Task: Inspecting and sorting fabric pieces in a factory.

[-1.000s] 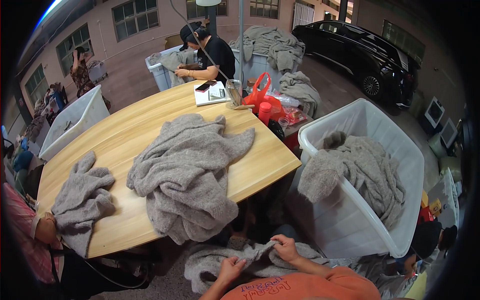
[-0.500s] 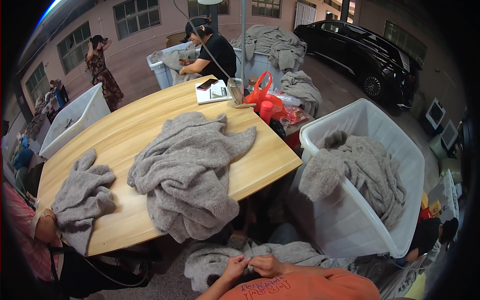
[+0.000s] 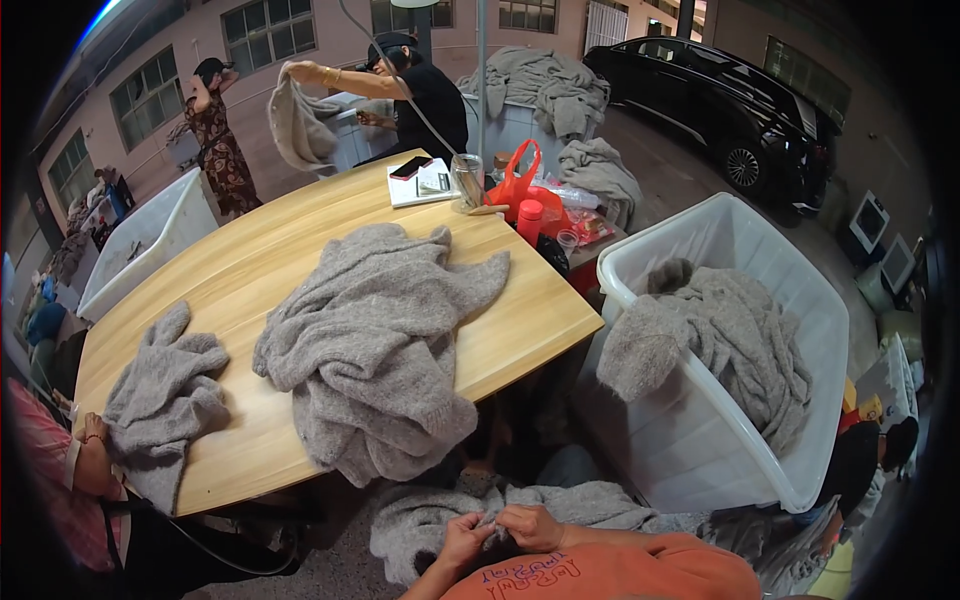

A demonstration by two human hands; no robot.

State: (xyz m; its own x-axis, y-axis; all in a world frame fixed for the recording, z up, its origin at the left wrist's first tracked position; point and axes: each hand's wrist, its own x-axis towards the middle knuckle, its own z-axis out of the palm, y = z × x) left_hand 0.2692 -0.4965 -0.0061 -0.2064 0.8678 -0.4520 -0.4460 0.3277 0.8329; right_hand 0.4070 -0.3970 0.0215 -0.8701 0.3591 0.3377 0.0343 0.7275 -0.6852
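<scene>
A grey fuzzy knitted garment (image 3: 590, 506) lies across my lap at the bottom of the head view. Close together over it, my left hand (image 3: 466, 538) and my right hand (image 3: 530, 526) each pinch a bit of the knit between thumb and fingers. The exact spot they grip is small and partly covered by the fingers. Just beyond, a big heap of the same grey knitwear (image 3: 370, 350) rests on the wooden table (image 3: 235, 265), drooping over its near edge.
A white plastic bin (image 3: 690, 425) with grey knitwear stands at right. Another grey piece (image 3: 165, 385) lies at the table's left, beside a co-worker's hand (image 3: 94, 455). A red bottle (image 3: 530, 218), notebook (image 3: 425, 196) and jar (image 3: 467, 182) sit at the far end. A black car (image 3: 720, 110) stands behind.
Across the table, the co-worker in black has lifted a grey garment up and out to the left with one arm. My hands stay at nearly the same place, still pinching the knit.
</scene>
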